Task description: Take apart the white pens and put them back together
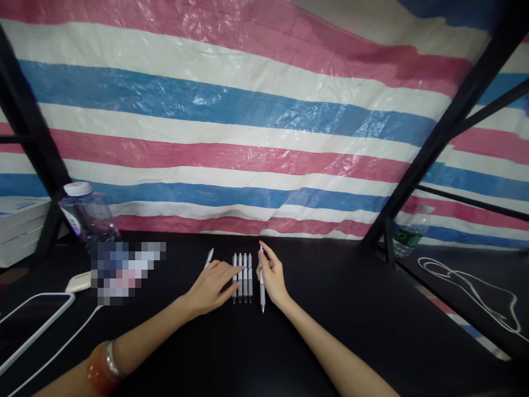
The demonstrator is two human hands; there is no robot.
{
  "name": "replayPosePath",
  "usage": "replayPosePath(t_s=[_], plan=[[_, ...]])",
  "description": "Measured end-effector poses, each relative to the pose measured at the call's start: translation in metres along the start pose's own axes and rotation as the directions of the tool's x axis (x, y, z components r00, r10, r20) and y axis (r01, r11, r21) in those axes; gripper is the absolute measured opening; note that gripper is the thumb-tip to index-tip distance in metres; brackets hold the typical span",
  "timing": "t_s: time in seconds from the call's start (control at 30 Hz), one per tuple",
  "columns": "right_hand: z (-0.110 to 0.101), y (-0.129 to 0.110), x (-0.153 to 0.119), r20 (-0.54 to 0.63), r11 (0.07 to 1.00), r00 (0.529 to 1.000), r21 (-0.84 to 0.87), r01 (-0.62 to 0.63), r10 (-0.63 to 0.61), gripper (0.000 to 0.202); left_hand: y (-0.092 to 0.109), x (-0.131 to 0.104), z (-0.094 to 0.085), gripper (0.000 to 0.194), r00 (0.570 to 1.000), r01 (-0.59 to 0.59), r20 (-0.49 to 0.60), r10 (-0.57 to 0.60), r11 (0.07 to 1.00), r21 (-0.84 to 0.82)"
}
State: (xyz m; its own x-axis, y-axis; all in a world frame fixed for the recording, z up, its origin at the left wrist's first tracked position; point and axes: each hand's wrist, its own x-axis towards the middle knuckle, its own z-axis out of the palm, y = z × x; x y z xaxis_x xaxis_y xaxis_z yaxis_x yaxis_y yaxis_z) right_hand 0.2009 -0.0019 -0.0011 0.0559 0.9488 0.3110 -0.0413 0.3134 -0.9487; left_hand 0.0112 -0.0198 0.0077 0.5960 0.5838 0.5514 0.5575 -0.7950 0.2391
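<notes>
Four pens (245, 284) lie side by side on the black table (330, 309), tips toward the person and clips away, so close and parallel that they form one compact row between the hands. The left hand (210, 288) reaches over this row from the side, its thumb apart from the loosely extended fingers; whether the fingertips actually touch the pens is hard to tell from above. The right hand (273, 278) pinches a held pen (262, 292) near its upper end between thumb and fingers, a grip that leaves the tip end free and the barrel pointing much as the row does. A gap separates it from the row, giving the fingers room. Another pen (209, 257) lies slanted beyond the left hand, which hides part of it.
</notes>
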Motion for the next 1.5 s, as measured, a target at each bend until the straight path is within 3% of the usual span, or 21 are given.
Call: replayPosePath(t_s=[0.17, 0.27, 0.5, 0.67, 0.8, 0.93, 1.13, 1.27, 1.5], plan=[[0.005, -0.002, -0.008, -0.039, 0.999, 0.999, 0.021, 0.038, -0.037, 0.042, 0.009, -0.002, -0.003, 0.045, 0.959, -0.258, 0.145, 0.245, 0.963, 0.080], [0.008, -0.001, -0.010, -0.040, 0.998, 0.999, 0.048, 0.031, -0.029, 0.036, 0.015, -0.002, -0.002, 0.055, 0.925, -0.367, 0.129, 0.357, 0.928, 0.060], [0.012, -0.005, -0.010, 0.056, 0.987, 0.997, 0.151, -0.058, 0.050, 0.040, 0.018, -0.001, 0.002, 0.037, 0.897, -0.420, 0.214, 0.386, 0.895, 0.147], [0.013, -0.008, -0.011, 0.062, 0.989, 0.997, 0.140, -0.047, 0.039, 0.043, 0.014, 0.000, 0.006, 0.033, 0.906, -0.422, 0.125, 0.405, 0.891, 0.167], [0.012, -0.007, -0.011, 0.097, 0.992, 0.993, 0.098, -0.079, 0.070, 0.051, 0.013, 0.000, 0.012, 0.025, 0.865, -0.478, 0.019, 0.502, 0.811, 0.337], [0.010, -0.001, -0.009, 0.063, 0.997, 0.997, 0.058, -0.042, 0.038, 0.055, 0.013, -0.001, 0.010, 0.021, 0.861, -0.403, -0.107, 0.496, 0.797, 0.451], [0.002, 0.015, -0.001, -0.046, 0.995, 0.997, -0.081, 0.061, -0.065, 0.047, 0.007, 0.000, 0.002, 0.021, 0.894, -0.205, -0.271, 0.358, 0.863, 0.463], [-0.005, 0.025, 0.006, -0.136, 0.979, 0.988, -0.200, 0.040, -0.068, 0.036, -0.002, 0.002, 0.006, 0.028, 0.924, -0.130, -0.280, 0.261, 0.902, 0.411], [-0.008, 0.032, 0.009, -0.122, 0.969, 0.991, -0.248, 0.016, -0.047, 0.028, -0.012, -0.001, 0.010, 0.029, 0.960, -0.100, -0.203, 0.190, 0.917, 0.386]])
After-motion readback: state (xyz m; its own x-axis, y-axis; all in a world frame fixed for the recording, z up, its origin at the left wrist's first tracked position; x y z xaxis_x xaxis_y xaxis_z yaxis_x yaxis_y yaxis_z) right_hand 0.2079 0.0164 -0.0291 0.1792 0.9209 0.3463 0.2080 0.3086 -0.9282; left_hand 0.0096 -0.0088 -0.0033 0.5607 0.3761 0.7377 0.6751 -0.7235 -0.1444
